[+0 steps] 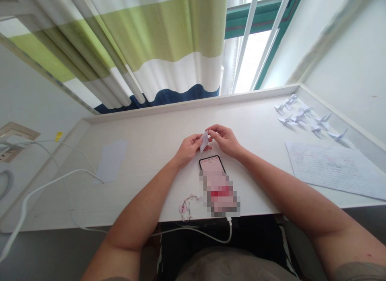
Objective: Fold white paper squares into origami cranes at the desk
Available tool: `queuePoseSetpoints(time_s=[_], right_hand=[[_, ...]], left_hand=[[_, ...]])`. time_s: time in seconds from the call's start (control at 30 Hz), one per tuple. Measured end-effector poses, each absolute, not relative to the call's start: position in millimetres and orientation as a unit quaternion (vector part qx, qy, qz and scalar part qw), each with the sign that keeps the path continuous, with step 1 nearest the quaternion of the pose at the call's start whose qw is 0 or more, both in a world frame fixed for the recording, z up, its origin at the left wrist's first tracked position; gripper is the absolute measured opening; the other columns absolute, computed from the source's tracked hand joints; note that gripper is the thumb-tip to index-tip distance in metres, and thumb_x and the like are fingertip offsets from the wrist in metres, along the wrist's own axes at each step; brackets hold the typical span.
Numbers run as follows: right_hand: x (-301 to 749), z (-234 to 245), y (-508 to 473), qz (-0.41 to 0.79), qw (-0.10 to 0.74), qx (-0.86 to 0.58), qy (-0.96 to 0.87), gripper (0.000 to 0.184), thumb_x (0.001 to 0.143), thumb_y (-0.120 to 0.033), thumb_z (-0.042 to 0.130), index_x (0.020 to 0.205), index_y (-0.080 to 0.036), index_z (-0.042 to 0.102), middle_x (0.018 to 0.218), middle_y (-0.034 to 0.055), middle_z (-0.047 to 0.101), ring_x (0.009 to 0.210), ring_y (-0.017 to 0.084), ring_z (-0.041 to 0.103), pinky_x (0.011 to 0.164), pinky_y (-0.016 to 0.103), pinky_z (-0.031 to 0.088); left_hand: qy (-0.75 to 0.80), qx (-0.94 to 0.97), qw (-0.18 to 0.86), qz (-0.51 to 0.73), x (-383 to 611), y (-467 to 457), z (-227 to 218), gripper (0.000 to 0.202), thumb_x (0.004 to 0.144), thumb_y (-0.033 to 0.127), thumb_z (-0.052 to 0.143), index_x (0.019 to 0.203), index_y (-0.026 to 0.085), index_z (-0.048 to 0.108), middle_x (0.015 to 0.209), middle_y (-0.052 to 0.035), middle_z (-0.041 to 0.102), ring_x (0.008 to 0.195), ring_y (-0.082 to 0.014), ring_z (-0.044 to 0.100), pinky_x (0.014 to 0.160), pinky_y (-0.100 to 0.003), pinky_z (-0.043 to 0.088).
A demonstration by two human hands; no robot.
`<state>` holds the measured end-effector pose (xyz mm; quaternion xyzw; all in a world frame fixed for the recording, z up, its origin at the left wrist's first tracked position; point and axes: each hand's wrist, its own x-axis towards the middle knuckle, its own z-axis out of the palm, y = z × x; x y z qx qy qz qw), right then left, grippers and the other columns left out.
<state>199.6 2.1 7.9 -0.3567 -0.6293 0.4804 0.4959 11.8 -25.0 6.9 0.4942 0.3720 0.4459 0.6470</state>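
A small folded piece of white paper [204, 141] is held just above the white desk [150, 124], pinched from both sides. My left hand [189, 149] grips its left edge and my right hand [224, 140] grips its top right, fingers of both curled closed. Directly below the hands a phone [214, 174] lies face up near the desk's front edge, with a white cable plugged into its near end.
Several folded white paper cranes [304, 118] sit at the back right. A lined written sheet [334, 168] lies at the right. White paper pieces [111, 160] lie at the left. A charm strap [186, 206] and white charging cable [45, 184] run along the front and left.
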Motion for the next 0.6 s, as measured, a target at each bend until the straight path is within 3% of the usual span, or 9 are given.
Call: queuePoseSetpoints(time_s=[0.13, 0.4, 0.6], right_hand=[[199.7, 6.8, 2.3, 0.485, 0.482, -0.344, -0.643, 0.039, 0.088, -0.06, 0.075, 0.098, -0.023, 0.073, 0.101, 0.0068, 0.076, 0.089, 0.021, 0.071, 0.088, 0.046, 0.063], [201.5, 9.0, 1.6, 0.494, 0.48, -0.353, -0.633, 0.038, 0.088, -0.058, 0.076, 0.097, -0.021, 0.073, 0.095, 0.0063, 0.075, 0.079, 0.018, 0.068, 0.078, 0.039, 0.063], [201.5, 7.9, 0.0, 0.46, 0.488, -0.335, -0.662, 0.027, 0.089, -0.048, 0.076, 0.1, -0.023, 0.074, 0.105, 0.0058, 0.078, 0.094, 0.021, 0.072, 0.099, 0.048, 0.061]], left_hand=[[0.38, 0.513, 0.63, 0.442, 11.8, -25.3, 6.7, 0.046, 0.093, 0.05, 0.078, 0.119, 0.013, 0.072, 0.102, -0.0121, 0.082, 0.084, -0.0206, 0.079, 0.084, -0.034, 0.061], [0.382, 0.566, 0.588, 0.433, 14.0, -28.4, 6.3, 0.041, 0.1, 0.05, 0.069, 0.12, 0.014, 0.071, 0.104, -0.0132, 0.081, 0.083, -0.0198, 0.079, 0.079, -0.032, 0.061], [0.403, 0.566, 0.562, 0.449, 15.8, -28.2, 5.5, 0.048, 0.093, 0.055, 0.074, 0.117, 0.014, 0.071, 0.096, -0.0103, 0.081, 0.079, -0.0196, 0.079, 0.075, -0.031, 0.061]])
